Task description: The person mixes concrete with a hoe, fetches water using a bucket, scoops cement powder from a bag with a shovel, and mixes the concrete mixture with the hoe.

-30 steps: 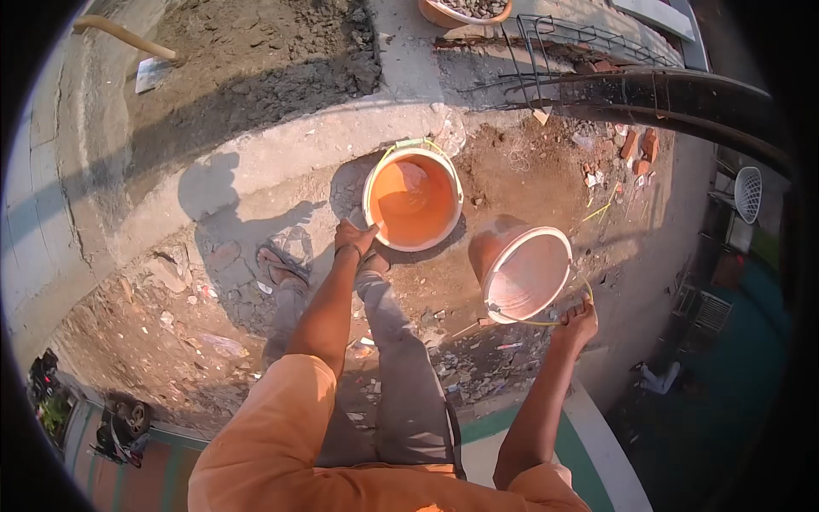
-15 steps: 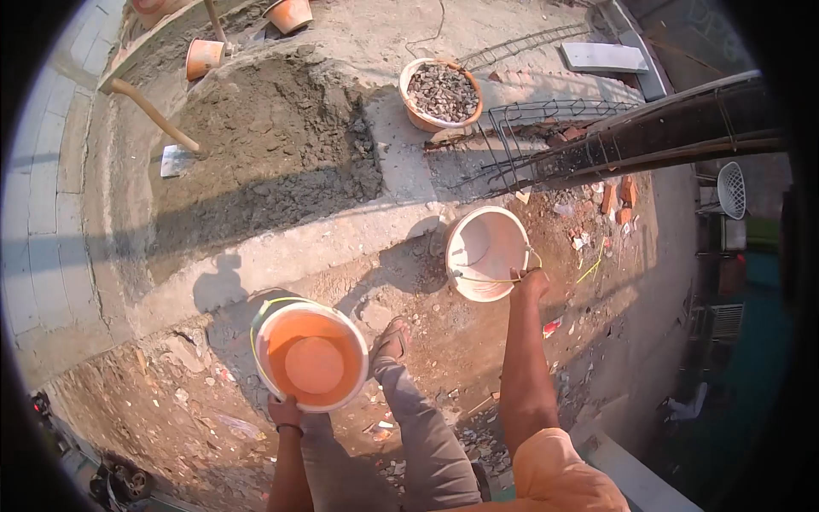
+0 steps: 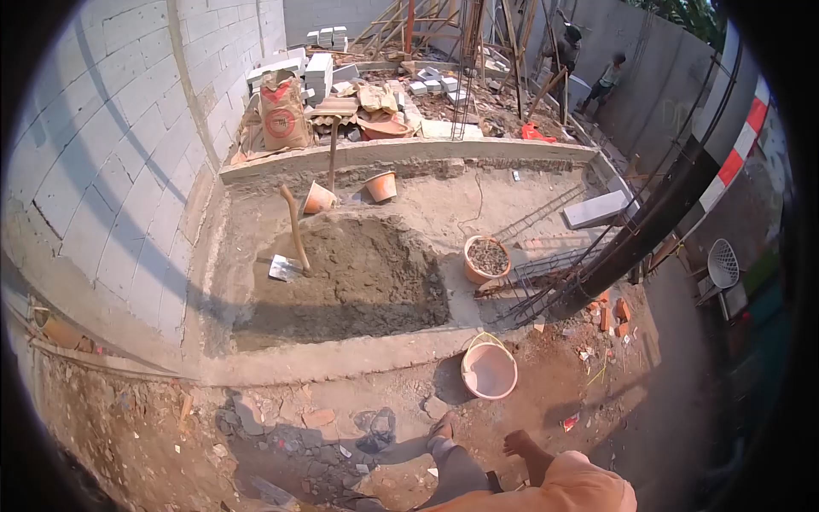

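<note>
My right hand (image 3: 522,445) hangs low near my orange sleeve, holding nothing, its fingers loosely apart. Just beyond it a pale-lined bucket (image 3: 490,372) stands on the dirt by the concrete ledge, apart from the hand. Its wire handle is raised at the far rim. Neither my left hand nor the orange-lined bucket shows in this view. My sandalled foot (image 3: 441,427) rests on the ground, left of the hand.
Wet mortar (image 3: 367,273) fills a low-walled bed, with a hoe (image 3: 295,230) standing in it. A bucket of gravel (image 3: 487,258), steel rebar (image 3: 546,286) and a dark post (image 3: 627,226) lie ahead right. Two people (image 3: 604,81) are far back.
My right hand has let go of the pale-lined bucket and drawn back. My left hand and the orange-lined bucket have left the view. The camera has tilted up toward the site.
</note>
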The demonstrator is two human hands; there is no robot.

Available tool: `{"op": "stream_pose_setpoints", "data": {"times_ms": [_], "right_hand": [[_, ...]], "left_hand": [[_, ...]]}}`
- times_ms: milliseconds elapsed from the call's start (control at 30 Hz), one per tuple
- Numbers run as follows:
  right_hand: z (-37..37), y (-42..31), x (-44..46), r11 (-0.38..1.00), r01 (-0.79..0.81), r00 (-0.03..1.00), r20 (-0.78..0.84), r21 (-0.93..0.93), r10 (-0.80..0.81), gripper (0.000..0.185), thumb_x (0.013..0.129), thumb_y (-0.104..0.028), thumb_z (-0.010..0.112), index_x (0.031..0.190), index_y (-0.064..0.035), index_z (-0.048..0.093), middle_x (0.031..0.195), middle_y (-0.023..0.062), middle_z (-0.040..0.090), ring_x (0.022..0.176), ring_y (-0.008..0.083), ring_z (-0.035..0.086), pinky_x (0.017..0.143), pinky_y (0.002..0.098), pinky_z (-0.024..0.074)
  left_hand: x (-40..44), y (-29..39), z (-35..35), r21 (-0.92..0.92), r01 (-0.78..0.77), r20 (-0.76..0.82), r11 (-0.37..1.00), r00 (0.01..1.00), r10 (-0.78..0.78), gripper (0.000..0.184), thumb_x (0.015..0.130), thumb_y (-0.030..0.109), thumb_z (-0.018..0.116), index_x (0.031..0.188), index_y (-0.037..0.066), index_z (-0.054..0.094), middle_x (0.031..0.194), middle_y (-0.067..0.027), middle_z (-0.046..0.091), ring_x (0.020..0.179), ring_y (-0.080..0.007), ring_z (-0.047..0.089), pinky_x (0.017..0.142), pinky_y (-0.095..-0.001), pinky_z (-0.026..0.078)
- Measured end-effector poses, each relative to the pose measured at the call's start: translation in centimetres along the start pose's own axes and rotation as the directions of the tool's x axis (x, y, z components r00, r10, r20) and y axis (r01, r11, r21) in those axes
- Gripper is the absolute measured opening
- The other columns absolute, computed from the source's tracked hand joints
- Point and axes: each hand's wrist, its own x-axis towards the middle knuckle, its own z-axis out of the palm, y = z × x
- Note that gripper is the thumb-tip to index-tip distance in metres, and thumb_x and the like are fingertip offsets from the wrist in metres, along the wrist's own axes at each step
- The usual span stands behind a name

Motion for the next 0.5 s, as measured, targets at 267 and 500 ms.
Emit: {"op": "stream_pose_setpoints", "data": {"times_ms": [267,500], "right_hand": [[27.9,3.8,1.8,0.830,0.115,0.943,-0.202,-0.546,-0.264,0.026,0.092,-0.026,0.048,0.104,-0.0044,0.055,0.088,0.0165,0.061,0.074,0.0315,0.064,0.062,0.0465,0.0536],[64.2,3.2,0.8,0.505,0.413,0.907,0.289,-0.758,-0.308,0.041,0.089,-0.017,0.048,0.126,0.0019,0.046,0.097,0.0145,0.062,0.076,0.0229,0.065,0.064,0.0340,0.0554]], "left_hand": [[1.7,-1.4,-35.8,-0.475,-0.121,-0.290,0.872,0.957,-0.025,0.045,0.077,0.015,0.061,0.116,-0.001,0.044,0.098,-0.0203,0.056,0.076,-0.0289,0.059,0.060,-0.0459,0.057],[-6.2,-22.1,-55.0,-0.890,-0.350,-0.455,0.292,0.721,-0.522,0.042,0.077,0.018,0.059,0.113,0.000,0.047,0.099,-0.0186,0.055,0.077,-0.0267,0.059,0.063,-0.0447,0.057]]}}
